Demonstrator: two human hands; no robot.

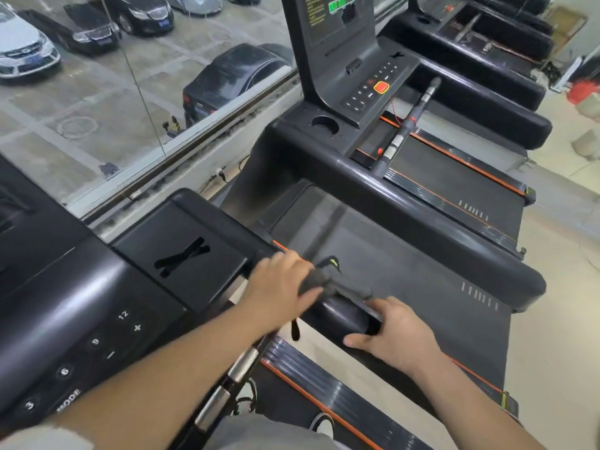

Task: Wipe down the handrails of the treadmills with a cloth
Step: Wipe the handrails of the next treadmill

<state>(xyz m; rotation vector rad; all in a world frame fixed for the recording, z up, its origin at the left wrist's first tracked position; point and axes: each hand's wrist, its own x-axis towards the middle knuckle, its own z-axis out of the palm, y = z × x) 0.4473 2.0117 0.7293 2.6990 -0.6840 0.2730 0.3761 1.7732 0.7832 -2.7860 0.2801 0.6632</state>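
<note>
Left hand [279, 284] with grey cloth [316, 280] on handrail [341, 315], right hand [396, 332] round its end

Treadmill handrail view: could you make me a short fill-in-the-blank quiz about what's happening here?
1. The left hand holds a grey ___.
2. The right hand grips the end of the black ___.
3. Outside the window, several ___ are parked.
Missing words: cloth; handrail; cars.

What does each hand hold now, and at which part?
The left hand grips the grey cloth at its bunched middle, on the handrail. The right hand grips the handrail's free end.
</note>
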